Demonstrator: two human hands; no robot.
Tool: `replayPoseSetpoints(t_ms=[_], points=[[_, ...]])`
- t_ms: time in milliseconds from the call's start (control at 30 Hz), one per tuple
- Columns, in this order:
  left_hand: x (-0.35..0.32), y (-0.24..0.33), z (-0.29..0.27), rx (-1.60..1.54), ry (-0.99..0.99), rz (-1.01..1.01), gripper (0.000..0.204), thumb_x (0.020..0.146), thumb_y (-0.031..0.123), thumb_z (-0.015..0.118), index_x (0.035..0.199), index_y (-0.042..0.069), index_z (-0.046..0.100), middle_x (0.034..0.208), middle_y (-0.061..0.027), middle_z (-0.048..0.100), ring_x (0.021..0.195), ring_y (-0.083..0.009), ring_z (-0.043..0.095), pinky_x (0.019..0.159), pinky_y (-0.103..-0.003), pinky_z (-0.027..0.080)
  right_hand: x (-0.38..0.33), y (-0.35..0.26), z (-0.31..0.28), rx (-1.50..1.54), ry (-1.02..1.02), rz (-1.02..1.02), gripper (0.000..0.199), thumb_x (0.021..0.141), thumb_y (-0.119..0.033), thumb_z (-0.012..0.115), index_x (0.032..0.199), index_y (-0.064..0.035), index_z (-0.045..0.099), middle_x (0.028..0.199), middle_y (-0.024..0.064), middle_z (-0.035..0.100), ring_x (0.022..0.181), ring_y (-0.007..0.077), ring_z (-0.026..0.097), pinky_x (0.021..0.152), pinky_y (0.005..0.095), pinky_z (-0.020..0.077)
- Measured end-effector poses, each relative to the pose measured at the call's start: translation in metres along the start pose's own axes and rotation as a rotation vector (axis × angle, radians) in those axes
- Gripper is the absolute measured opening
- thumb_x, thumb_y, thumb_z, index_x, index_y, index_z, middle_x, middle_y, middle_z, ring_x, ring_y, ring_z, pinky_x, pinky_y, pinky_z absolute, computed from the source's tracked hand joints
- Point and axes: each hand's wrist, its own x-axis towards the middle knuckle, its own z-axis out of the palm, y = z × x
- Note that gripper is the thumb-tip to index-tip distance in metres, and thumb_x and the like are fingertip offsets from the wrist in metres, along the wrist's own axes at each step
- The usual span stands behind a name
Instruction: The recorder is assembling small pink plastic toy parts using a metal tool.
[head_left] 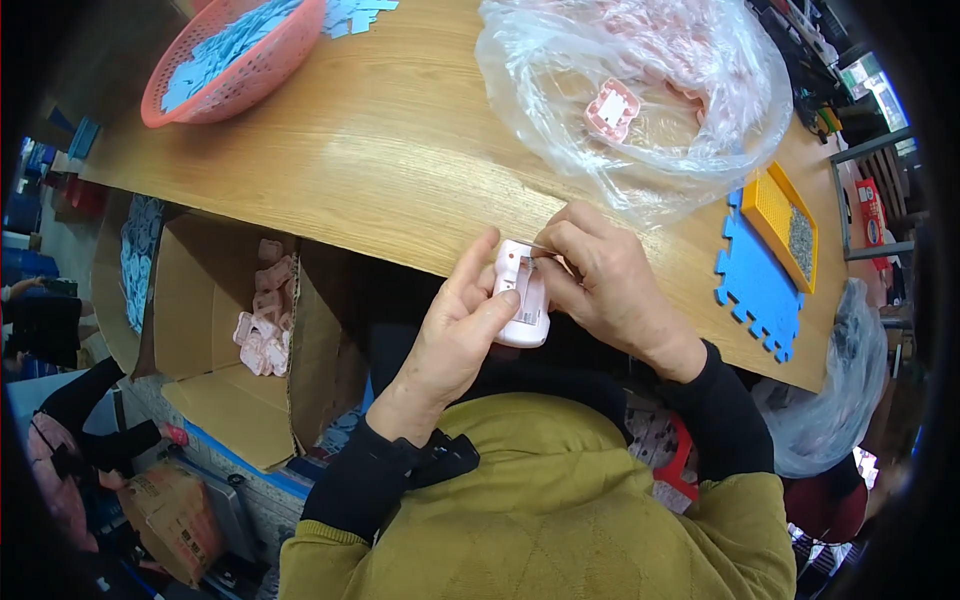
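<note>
My left hand (452, 325) is closed around a small pale pink plastic case (523, 325), held just off the table's near edge. Its open recess faces up, and my left thumb presses on its side. My right hand (603, 280) pinches a thin, metal-looking sliver (538, 246) at the upper end of the case. The fingertips hide most of that sliver, so its kind is unclear. Beyond my hands, a pink plastic shell (612, 110) lies on a clear plastic bag (545, 100) holding many more pink pieces.
A pink basket (290, 55) of blue pieces stands far left on the wooden table (390, 130). Cardboard boxes sit below left; one (205, 290) holds pink shells. At right lie a blue foam mat (750, 265) and a yellow tray (768, 212) with small grey parts.
</note>
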Motion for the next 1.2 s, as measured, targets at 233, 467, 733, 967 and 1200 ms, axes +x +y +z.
replayPoseSetpoints(t_ms=[233,467,733,967,1200], points=[[0.002,-0.002,0.007,-0.042,0.001,0.006,0.067,0.089,-0.006,0.047,0.146,0.001,0.012,0.124,-0.016,0.052,0.114,-0.0188,0.053,0.096,-0.033,0.046,0.0,-0.003,0.008,-0.208,0.06,-0.054,0.014,0.073,-0.001,0.067,0.083,-0.0028,0.058,0.08,0.0099,0.055,0.066,0.0279,0.059,0.056,0.0352,0.048],[0.003,-0.002,0.01,-0.064,0.013,0.039,0.068,0.088,-0.007,0.048,0.145,0.003,0.014,0.125,-0.0169,0.051,0.115,-0.0194,0.053,0.097,-0.034,0.045,0.0,-0.004,0.005,-0.279,0.025,-0.081,0.014,0.072,-0.003,0.069,0.082,-0.003,0.059,0.079,0.0085,0.055,0.065,0.027,0.059,0.055,0.0355,0.0475],[0.001,-0.001,0.013,-0.041,0.007,0.045,0.068,0.087,-0.008,0.048,0.146,0.005,0.014,0.126,-0.0183,0.05,0.115,-0.0207,0.053,0.096,-0.034,0.045,0.005,-0.005,0.0,-0.152,0.047,-0.03,0.014,0.075,-0.01,0.068,0.078,-0.0034,0.055,0.078,0.0111,0.052,0.066,0.0323,0.059,0.056,0.0408,0.0484],[-0.001,0.002,0.006,-0.14,-0.007,-0.019,0.062,0.089,-0.001,0.052,0.144,0.007,0.024,0.127,-0.0156,0.051,0.117,-0.0236,0.054,0.097,-0.038,0.047,0.008,-0.006,-0.003,-0.194,-0.006,-0.12,0.014,0.074,-0.01,0.067,0.079,-0.0049,0.055,0.08,0.0092,0.052,0.067,0.029,0.06,0.055,0.0387,0.0492],[0.0,0.012,0.005,-0.229,-0.041,-0.05,0.063,0.091,0.001,0.051,0.144,0.005,0.019,0.126,-0.0173,0.051,0.112,-0.0219,0.056,0.092,-0.037,0.051,0.008,-0.005,-0.004,-0.13,0.048,-0.16,0.015,0.072,-0.008,0.067,0.081,-0.0059,0.055,0.08,0.0071,0.052,0.067,0.027,0.06,0.055,0.0373,0.0493]])
